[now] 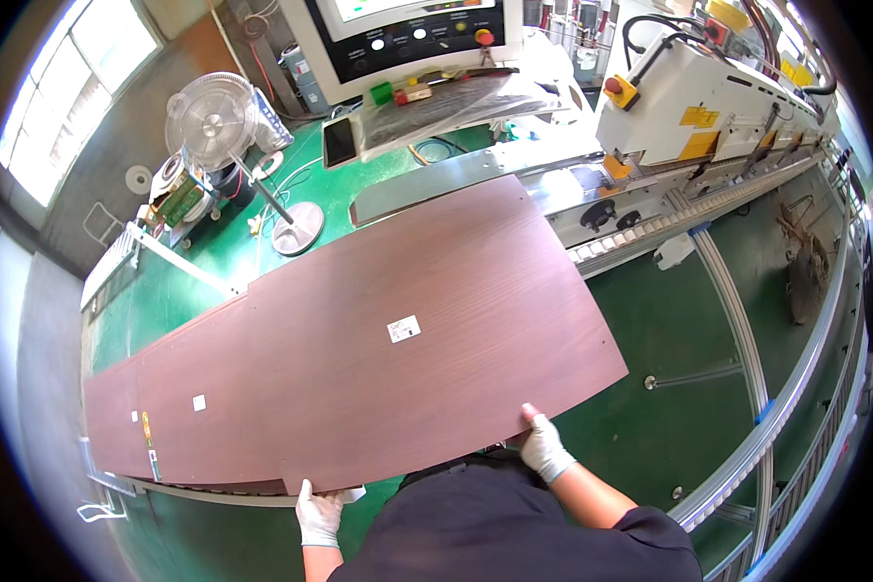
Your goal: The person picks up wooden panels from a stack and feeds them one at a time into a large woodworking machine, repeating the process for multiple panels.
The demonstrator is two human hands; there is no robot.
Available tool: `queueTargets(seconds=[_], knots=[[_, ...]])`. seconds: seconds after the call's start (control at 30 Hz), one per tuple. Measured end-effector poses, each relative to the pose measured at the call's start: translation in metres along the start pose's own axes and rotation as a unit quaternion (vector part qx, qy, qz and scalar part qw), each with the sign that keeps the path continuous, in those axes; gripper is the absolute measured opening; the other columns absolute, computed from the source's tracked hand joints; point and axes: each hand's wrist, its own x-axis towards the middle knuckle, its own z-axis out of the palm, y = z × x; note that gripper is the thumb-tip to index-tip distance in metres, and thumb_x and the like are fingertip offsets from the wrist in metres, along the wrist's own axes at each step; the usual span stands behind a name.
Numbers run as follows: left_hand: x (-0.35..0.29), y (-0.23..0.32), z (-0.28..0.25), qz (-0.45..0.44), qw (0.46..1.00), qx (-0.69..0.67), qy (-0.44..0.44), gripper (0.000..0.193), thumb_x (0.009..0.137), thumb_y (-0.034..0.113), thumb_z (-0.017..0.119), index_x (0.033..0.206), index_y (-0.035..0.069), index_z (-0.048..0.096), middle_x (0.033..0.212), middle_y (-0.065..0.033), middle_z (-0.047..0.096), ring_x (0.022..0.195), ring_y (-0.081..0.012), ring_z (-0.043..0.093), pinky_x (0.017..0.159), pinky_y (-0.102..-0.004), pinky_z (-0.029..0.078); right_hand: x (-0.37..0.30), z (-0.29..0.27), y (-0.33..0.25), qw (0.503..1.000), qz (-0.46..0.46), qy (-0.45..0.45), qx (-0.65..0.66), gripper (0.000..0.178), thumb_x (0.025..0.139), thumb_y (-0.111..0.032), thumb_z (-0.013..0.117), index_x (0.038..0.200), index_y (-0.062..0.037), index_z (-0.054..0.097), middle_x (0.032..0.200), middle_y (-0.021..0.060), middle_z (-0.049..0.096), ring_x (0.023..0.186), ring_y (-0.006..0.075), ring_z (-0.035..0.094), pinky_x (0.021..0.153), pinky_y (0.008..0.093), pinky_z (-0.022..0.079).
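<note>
A large brown wood-grain panel [456,262] with a white label [404,329] lies across the middle, tilted to the right. My left hand [317,514], in a pale glove, grips its near left corner, with the thumb on top and the other fingers hidden underneath. On the near edge farther right, my right hand [545,446], also gloved, is closed round the board, thumb uppermost. The panel's left end overlaps similar brown boards [175,388], which carry small white labels and a yellow-green strip. Its far right end reaches beside the machine's metal bed.
A long white machine [718,116] with a roller track [689,213] stands at the right. A control console [407,44] and a tool shelf [456,107] are at the far side. A standing fan [213,121] is at the far left. Metal rails [727,301] cross the right.
</note>
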Motion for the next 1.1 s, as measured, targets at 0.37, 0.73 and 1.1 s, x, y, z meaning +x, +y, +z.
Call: queueTargets(seconds=[0.37, 0.73, 1.1], knots=[[-0.02, -0.062, 0.089, -0.143, 0.975, 0.096, -0.138, 0.075, 0.098, 0.051, 0.048, 0.149, 0.002, 0.023, 0.145, -0.0224, 0.036, 0.131, -0.0386, 0.041, 0.103, -0.051, 0.043, 0.05, -0.062, -0.066, 0.968, -0.141, 0.073, 0.195, 0.044, 0.095, -0.04, 0.057, 0.12, -0.0045, 0.061, 0.12, 0.0098, 0.064, 0.113, 0.0284, 0.058, 0.101, 0.042, 0.045], [-0.031, -0.151, 0.171, -0.207, 0.844, 0.36, -0.339, 0.048, 0.107, 0.035, 0.039, 0.126, -0.007, 0.053, 0.118, -0.0172, 0.063, 0.11, -0.0221, 0.057, 0.102, -0.0363, 0.042, 0.058, -0.162, -0.219, 0.936, -0.227, 0.112, 0.245, 0.053, 0.088, -0.047, 0.066, 0.122, -0.0071, 0.061, 0.124, 0.0101, 0.063, 0.114, 0.0312, 0.058, 0.101, 0.0482, 0.045], [-0.013, -0.213, 0.26, -0.007, 0.464, 0.676, -0.573, 0.07, 0.103, 0.051, 0.039, 0.151, 0.002, 0.03, 0.15, -0.0262, 0.04, 0.14, -0.0376, 0.037, 0.113, -0.0394, 0.031, 0.062, -0.241, -0.303, 0.909, -0.303, 0.151, 0.243, 0.061, 0.095, -0.052, 0.055, 0.133, -0.0046, 0.053, 0.132, 0.0108, 0.058, 0.12, 0.031, 0.054, 0.103, 0.0478, 0.043]])
